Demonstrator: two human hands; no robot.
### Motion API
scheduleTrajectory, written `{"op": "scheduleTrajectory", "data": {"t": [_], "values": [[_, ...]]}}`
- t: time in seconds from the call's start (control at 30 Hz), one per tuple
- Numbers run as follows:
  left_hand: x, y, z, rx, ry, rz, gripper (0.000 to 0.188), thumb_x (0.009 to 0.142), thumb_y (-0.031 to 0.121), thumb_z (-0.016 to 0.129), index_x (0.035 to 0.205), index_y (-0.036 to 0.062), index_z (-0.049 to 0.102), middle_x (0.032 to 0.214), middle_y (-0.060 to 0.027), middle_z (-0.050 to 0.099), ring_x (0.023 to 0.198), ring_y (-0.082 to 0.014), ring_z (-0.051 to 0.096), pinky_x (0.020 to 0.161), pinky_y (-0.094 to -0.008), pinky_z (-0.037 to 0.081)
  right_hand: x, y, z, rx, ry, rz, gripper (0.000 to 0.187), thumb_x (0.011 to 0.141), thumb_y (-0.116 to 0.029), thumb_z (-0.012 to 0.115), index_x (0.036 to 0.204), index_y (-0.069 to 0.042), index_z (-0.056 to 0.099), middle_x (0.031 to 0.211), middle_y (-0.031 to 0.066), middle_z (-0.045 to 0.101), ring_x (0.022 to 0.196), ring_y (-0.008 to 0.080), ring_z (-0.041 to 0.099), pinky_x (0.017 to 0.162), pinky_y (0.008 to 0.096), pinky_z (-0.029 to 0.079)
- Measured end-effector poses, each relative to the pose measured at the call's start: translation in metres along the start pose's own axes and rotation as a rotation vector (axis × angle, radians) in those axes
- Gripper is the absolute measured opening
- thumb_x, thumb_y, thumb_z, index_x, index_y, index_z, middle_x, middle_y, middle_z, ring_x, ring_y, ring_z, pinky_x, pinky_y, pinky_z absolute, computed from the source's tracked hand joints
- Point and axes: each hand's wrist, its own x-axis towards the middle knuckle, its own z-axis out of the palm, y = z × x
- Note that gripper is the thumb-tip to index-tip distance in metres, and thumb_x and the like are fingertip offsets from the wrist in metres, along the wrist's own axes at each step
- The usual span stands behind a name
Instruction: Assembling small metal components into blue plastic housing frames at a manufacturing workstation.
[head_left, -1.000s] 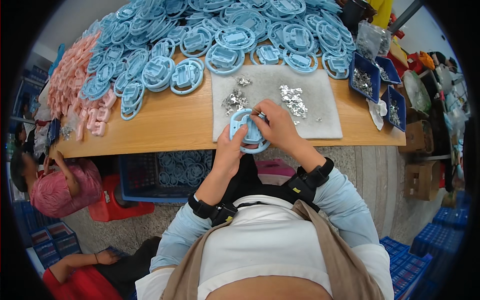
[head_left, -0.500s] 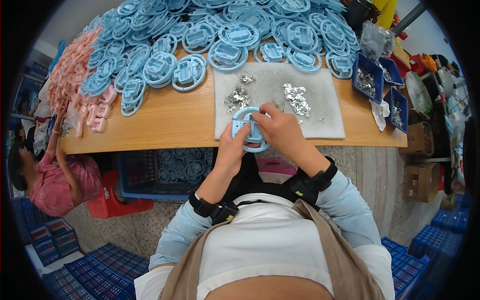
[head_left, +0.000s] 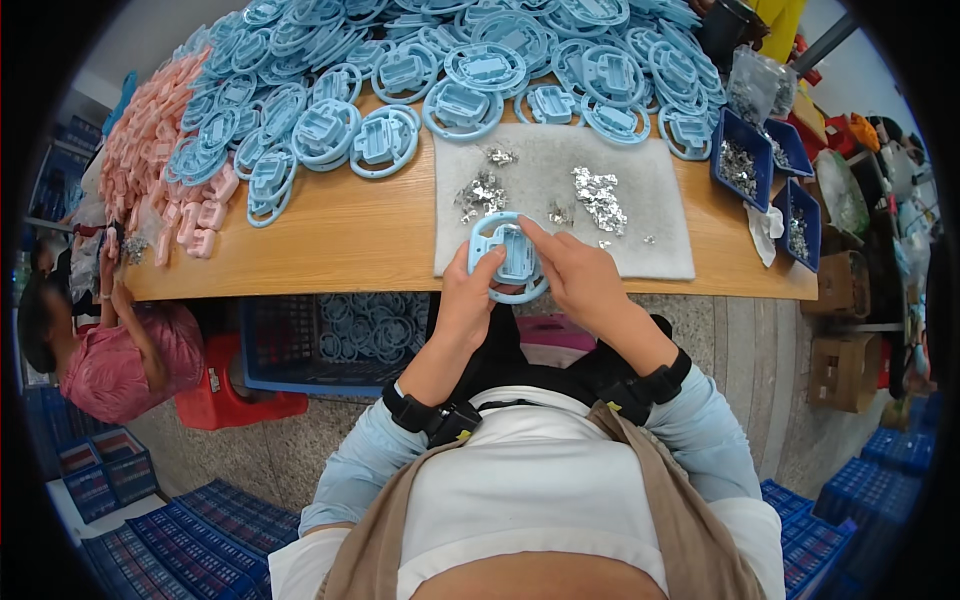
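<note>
Right of the mat [head_left: 650,250], three blue bins [head_left: 765,181] hold metal bits [head_left: 739,165]; left of and below it, a crate [head_left: 300,386] holds blue rings [head_left: 372,325]. The mat lies on a wooden table [head_left: 340,225], speckled floor [head_left: 740,400] beyond its near edge. Over that edge, the left hand [head_left: 464,302] pinches a blue wheel [head_left: 516,256]; the right forefinger meets its rim, the right hand [head_left: 585,280] otherwise curled, any pinch unclear.

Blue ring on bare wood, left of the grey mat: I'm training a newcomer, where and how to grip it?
Probably pinch the blue ring by its near rim, from the person's side: that curve lies exposed on the tabletop, while the pile crowds its far side.
</note>
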Motion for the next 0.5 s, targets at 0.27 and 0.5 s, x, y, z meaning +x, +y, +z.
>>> {"op": "scheduleTrajectory", "data": {"t": [0.27, 0.5], "values": [[0.0026, -0.0035, -0.0020, -0.027, 0.007, 0.005, 0.029, 0.086, 0.014, 0.055, 0.111, 0.0038, 0.045, 0.098, -0.0070, 0.056, 0.083, -0.0135, 0.059, 0.065, -0.0268, 0.053, -0.0118, -0.0074, 0.0026, -0.094, -0.042, 0.032, 0.051, 0.075, -0.004, 0.053, 0.124, -0.017, 0.049, 0.074, 0.0105, 0.055, 0.055, 0.0300, 0.056, 0.049, 0.0386, 0.045], [0.0020, -0.0024, 0.0018, -0.029, 0.002, 0.005, 0.029, 0.086, 0.015, 0.055, 0.110, 0.0038, 0.045, 0.097, -0.0070, 0.056, 0.082, -0.0137, 0.059, 0.065, -0.0279, 0.054, -0.0124, -0.0092, 0.0035, -0.143, -0.041, 0.031, 0.051, 0.075, -0.004, 0.053, 0.124, -0.016, 0.049, 0.073, 0.0106, 0.055, 0.054, 0.0303, 0.055, 0.048, 0.0391, 0.045]]}}
